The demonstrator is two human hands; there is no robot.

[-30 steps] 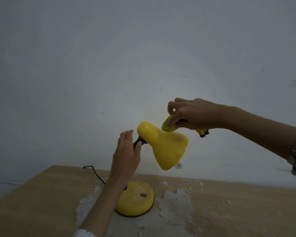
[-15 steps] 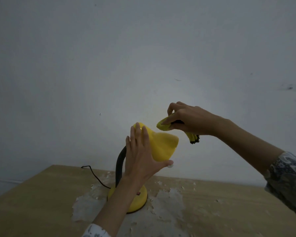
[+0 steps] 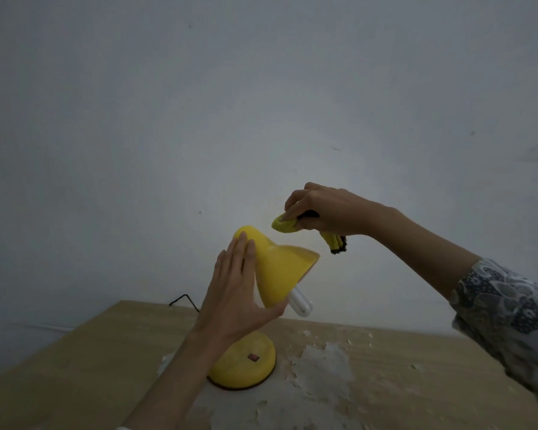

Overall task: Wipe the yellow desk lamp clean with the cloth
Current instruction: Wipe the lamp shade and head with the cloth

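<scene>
The glossy yellow desk lamp (image 3: pixel 255 305) is parked on the light wooden surface (image 3: pixel 75 352), at about 6 o'clock in the view, a touch left of centre. Its round yellow base (image 3: pixel 246 364) sits flat on a patch where the veneer has peeled to a whitish layer (image 3: pixel 320 370), with flakes scattered around it. A small reddish switch (image 3: pixel 253 357) can be made out on top of the base. The cone-shaped yellow shade (image 3: pixel 277 271) is tilted so its mouth faces toward 4 o'clock, and a white bulb (image 3: pixel 302 302) is seen poking out of it.

The left hand (image 3: pixel 236 293) is spread almost flat, fingers straight and together, laid against the near side of the shade, with the thumb hooked under the lower rim. So the shade is cupped rather than properly gripped.

The right hand (image 3: pixel 323 212) is curled tight around a bunched yellow knitted cloth with a dark edge (image 3: pixel 288 225). One wad sticks out at the fingertips, and a tail hangs below the palm toward 5 o'clock. The cloth is held just above the shade, up at its 1 o'clock, near it but not touching. A patterned grey sleeve (image 3: pixel 507 318) covers that forearm.

A thin black cord (image 3: pixel 184 297) is draped over the far edge of the surface, against a plain pale wall (image 3: pixel 261 103).
</scene>
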